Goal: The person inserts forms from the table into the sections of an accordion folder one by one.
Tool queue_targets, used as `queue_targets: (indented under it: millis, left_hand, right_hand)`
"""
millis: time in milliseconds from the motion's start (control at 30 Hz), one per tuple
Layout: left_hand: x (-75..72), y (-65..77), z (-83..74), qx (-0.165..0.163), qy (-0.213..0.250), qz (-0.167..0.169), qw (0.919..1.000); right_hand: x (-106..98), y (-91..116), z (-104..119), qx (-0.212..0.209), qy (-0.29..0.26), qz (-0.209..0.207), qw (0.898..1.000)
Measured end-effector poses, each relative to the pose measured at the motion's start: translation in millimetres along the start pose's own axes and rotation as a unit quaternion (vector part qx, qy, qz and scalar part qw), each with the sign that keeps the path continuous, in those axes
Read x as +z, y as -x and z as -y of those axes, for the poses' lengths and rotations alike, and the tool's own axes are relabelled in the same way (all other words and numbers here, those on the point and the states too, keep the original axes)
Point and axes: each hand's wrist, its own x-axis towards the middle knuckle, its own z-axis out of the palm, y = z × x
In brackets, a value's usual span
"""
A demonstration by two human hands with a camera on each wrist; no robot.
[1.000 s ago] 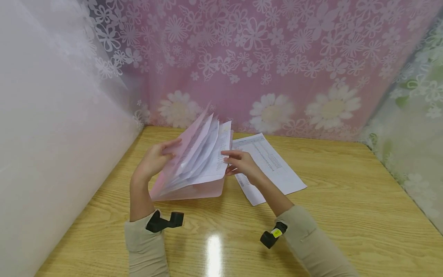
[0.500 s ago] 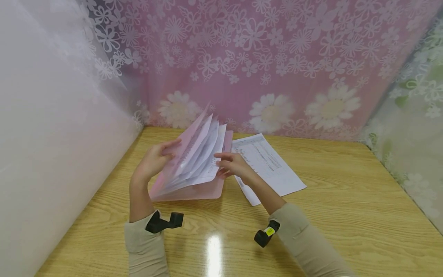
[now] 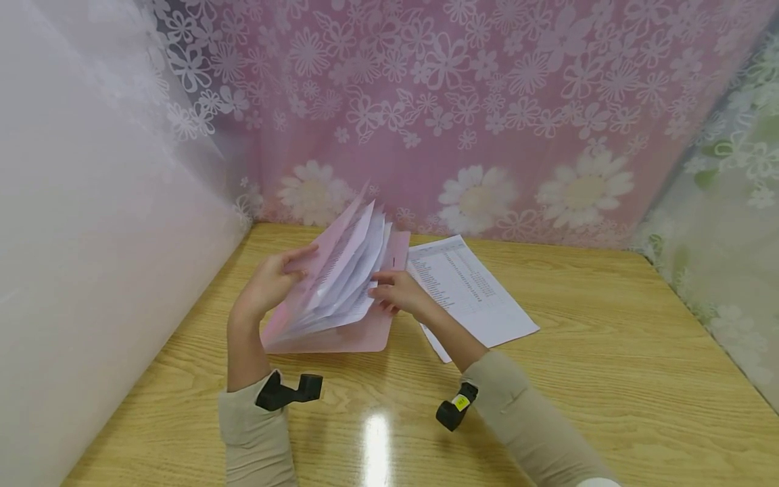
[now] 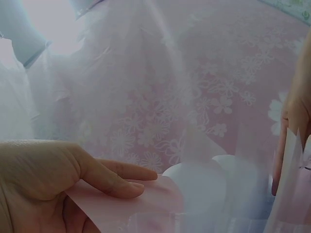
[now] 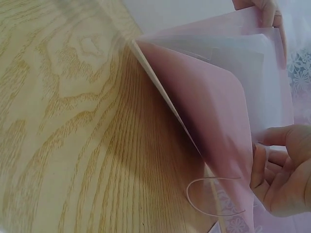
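A pink folder [image 3: 363, 337] stands fanned open on the table, with several clear sleeves of printed sheets [image 3: 353, 284] inside. My left hand [image 3: 268, 283] grips its raised cover, thumb on one face, as the left wrist view shows. At the right edge of the sheets, my right hand [image 3: 398, 292] pinches a sleeve [image 5: 262, 87] between thumb and fingertips. In the right wrist view the pink back cover [image 5: 209, 102] lies below the sleeves, and a thin cord loop [image 5: 188, 194] sticks out from it. To the right of the folder lies a loose printed paper [image 3: 481, 291], partly behind my right forearm.
The wood-grain table [image 3: 584, 379] extends to the right and in front. A pink flowered curtain [image 3: 414, 101] hangs behind it, with a pale sheet [image 3: 109, 203] along the left. Both wrists carry black camera mounts [image 3: 453, 409].
My right hand has moved left, carrying the sleeve's edge toward the raised cover. More of the pink back cover shows. My left hand has stayed in place.
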Motion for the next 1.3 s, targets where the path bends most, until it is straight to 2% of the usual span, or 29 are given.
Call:
queue_targets:
  millis: [467,600,767,967,1300]
  left_hand:
    - [0.2,-0.6,0.6,0.001,0.002,-0.001,1.0]
    - [-0.2,-0.1,1.0,-0.005,0.014,0.002,0.9999]
    - [-0.6,0.0,1.3,-0.007,0.014,0.0,0.9999]
    - [-1.2,1.7,0.8,-0.004,0.017,-0.005,0.9998]
    - [-3.0,2.0,1.5,-0.004,0.011,-0.007,0.9999]
  right_hand:
    - [3,-1,3,0.0,0.041,-0.008,0.999]
    - [-1,2,3,-0.006,0.028,-0.024,0.999]
    - [-9,4,-1,-0.016,-0.023,-0.053,0.998]
    - [-31,12,-9,-0.035,-0.074,-0.091,0.992]
    - [-84,33,-39,-0.028,-0.074,-0.135,0.988]
